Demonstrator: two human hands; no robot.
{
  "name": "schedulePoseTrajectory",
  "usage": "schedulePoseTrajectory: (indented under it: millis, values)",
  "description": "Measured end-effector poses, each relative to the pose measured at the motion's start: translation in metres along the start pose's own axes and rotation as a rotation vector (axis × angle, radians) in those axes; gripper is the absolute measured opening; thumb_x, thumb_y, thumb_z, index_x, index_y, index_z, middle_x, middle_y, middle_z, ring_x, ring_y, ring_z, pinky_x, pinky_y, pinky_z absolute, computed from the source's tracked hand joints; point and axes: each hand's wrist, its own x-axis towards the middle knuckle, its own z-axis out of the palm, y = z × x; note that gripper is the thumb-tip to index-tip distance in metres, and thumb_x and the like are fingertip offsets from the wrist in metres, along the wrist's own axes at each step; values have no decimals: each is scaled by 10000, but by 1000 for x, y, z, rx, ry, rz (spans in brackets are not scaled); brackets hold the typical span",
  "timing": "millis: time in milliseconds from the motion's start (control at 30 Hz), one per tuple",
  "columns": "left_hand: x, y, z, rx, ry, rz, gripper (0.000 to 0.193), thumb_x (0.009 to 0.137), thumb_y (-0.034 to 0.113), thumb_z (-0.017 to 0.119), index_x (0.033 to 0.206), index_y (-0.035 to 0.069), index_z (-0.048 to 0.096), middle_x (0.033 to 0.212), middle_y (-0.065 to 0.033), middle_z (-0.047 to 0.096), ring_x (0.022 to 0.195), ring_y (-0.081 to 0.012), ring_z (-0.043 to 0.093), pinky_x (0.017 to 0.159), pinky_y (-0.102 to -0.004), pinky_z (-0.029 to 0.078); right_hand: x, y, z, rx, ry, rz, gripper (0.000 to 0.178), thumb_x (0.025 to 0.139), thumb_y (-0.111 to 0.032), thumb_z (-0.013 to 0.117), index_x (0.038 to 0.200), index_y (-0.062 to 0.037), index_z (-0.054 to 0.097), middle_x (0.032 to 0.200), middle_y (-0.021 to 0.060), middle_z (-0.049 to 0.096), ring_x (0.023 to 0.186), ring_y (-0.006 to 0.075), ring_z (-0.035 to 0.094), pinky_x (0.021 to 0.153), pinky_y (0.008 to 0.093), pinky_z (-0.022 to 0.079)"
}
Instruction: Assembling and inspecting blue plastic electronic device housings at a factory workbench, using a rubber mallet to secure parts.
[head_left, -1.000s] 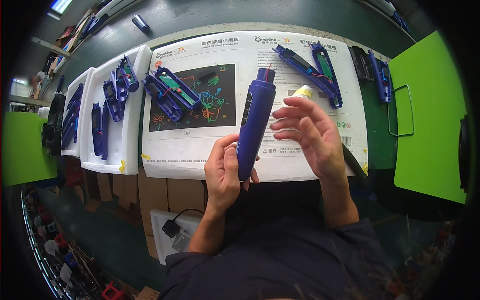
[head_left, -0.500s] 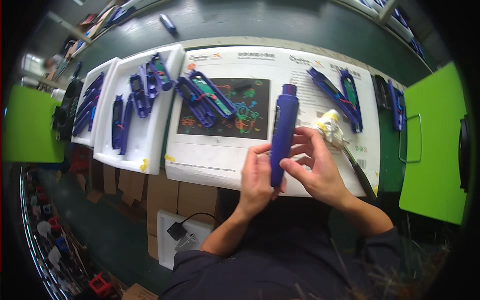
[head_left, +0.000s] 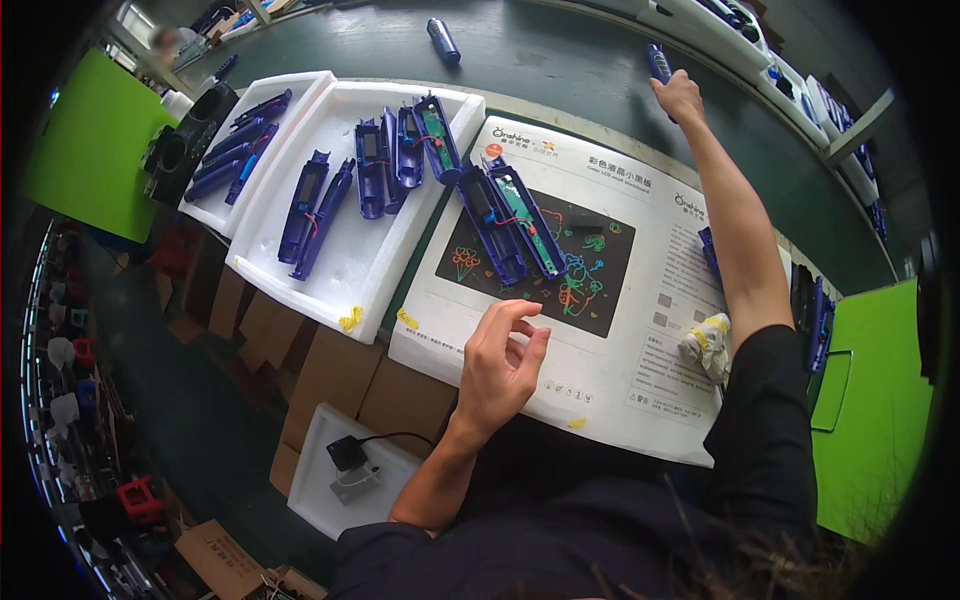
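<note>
My right hand (head_left: 680, 97), arm stretched far forward, grips a blue tube-shaped electronic device (head_left: 658, 62) over the green bench top. My left hand (head_left: 500, 362) hovers above the near edge of the printed white board (head_left: 470, 345); it holds nothing, its fingers loosely curled and the thumb apart. Beyond it lies an opened blue casing (head_left: 492, 228), its halves side by side, with a green circuit board (head_left: 520, 212) and red wire inside. Another blue casing (head_left: 709, 250) is mostly hidden behind my right forearm.
To the left, a white foam tray (head_left: 290, 310) holds several opened blue casings; a smaller foam tray (head_left: 222, 215) holds more. One closed blue device (head_left: 443, 42) lies on the far bench (head_left: 560, 60). A crumpled white and yellow wad (head_left: 707, 345) sits at the board's right. Green panels (head_left: 95, 140) flank both sides.
My right hand has carried the blue device away from my left hand, forward and right to the far bench. My left hand has let go of it. The view has shifted.
</note>
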Motion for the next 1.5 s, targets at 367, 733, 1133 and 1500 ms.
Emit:
schedulePoseTrajectory:
  millis: [367,733,1133,1500]
  values:
    - [72,-39,-30,594,211,-137,553,898,105,577,1370,-72,352,1292,-280,491,1214,-392,473,1055,-437,350,-249,-89,-39,246,-472,-693,594,853,-420,679,1159,78,571,999,279,659,936,370,659,838,432,510]
    - [64,-23,-7,-943,14,-276,421,920,-16,541,1310,-97,406,1225,-154,563,1099,-205,571,987,-313,435,-335,-48,-45,967,-634,-424,344,795,-53,602,1119,47,548,927,156,654,837,201,631,763,329,511]
    - [-24,45,81,-817,-60,-293,520,1004,60,454,1448,84,184,991,-98,574,816,-109,582,685,-238,505,-455,55,-105,1069,-204,-305,562,949,-356,594,1321,38,444,1155,191,599,949,255,620,820,362,490]
    - [-32,48,90,-611,-60,-109,779,908,-77,483,1487,16,-30,1247,-154,436,1040,-158,541,852,-273,489,-461,73,-112,960,-318,-376,620,876,-106,445,1423,92,228,1195,218,403,1022,283,453,930,387,379]
